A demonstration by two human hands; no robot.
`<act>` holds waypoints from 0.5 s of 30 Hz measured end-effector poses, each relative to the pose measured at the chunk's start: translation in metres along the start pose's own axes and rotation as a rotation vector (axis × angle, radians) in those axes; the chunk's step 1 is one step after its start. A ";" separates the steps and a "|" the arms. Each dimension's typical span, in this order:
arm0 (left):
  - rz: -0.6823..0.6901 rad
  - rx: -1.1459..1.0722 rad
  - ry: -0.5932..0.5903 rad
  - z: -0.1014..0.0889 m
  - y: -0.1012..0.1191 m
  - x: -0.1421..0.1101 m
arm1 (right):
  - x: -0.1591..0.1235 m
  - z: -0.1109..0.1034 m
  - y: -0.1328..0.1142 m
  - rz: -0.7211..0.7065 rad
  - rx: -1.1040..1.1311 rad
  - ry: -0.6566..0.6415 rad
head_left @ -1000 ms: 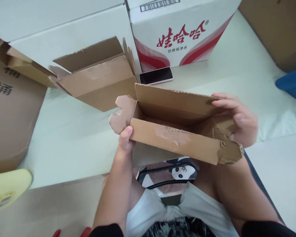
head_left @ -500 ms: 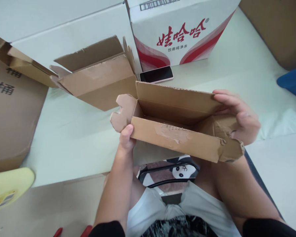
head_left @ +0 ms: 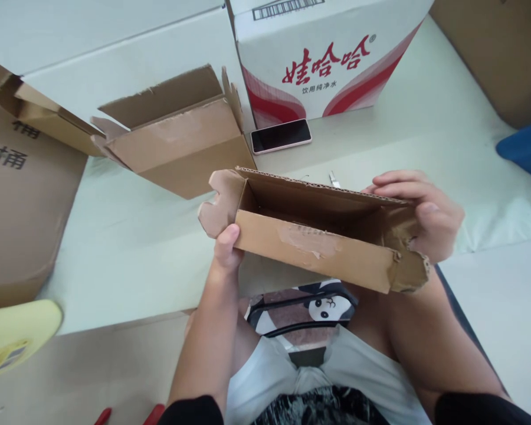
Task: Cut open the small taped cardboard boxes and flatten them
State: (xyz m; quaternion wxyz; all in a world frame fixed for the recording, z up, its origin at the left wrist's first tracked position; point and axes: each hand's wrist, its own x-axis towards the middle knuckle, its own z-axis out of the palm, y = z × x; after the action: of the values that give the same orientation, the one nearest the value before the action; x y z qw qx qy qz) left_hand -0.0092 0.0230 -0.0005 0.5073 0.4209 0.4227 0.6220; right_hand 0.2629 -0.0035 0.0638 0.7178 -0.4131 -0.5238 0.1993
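An open cardboard box (head_left: 310, 242) is held tilted above my lap, its flaps up and a torn patch on its near side. My left hand (head_left: 228, 245) grips its left near corner, thumb on the outside and fingers hidden beneath. My right hand (head_left: 425, 212) is at the right end, its fingers behind the far flap and its palm against the crumpled end flap. Inside, the visible part of the box is dark. A second open cardboard box (head_left: 181, 141) stands behind it to the left, on the pale green surface (head_left: 128, 236).
A phone (head_left: 281, 136) lies in front of a white and red carton (head_left: 318, 65). Behind the far flap is a small metal object (head_left: 334, 179). Large brown cartons (head_left: 22, 224) stand left, a blue container (head_left: 524, 150) right. A panda-print bag (head_left: 301, 316) is by my legs.
The box's far flap has swung down toward me under my right hand, uncovering the small metal object behind it. My left hand keeps its hold.
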 end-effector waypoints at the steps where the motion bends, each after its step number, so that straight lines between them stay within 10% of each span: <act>1: 0.005 -0.003 0.003 0.002 0.001 0.000 | 0.000 -0.001 -0.001 0.015 0.000 -0.006; 15: -0.048 -0.051 -0.020 0.005 0.011 0.005 | 0.002 -0.002 -0.011 0.110 0.042 -0.033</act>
State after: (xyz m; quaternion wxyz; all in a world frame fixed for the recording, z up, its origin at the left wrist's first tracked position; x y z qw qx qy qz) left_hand -0.0081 0.0274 0.0122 0.5368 0.4038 0.4117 0.6158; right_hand 0.2637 -0.0097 0.0737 0.7053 -0.4229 -0.5079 0.2563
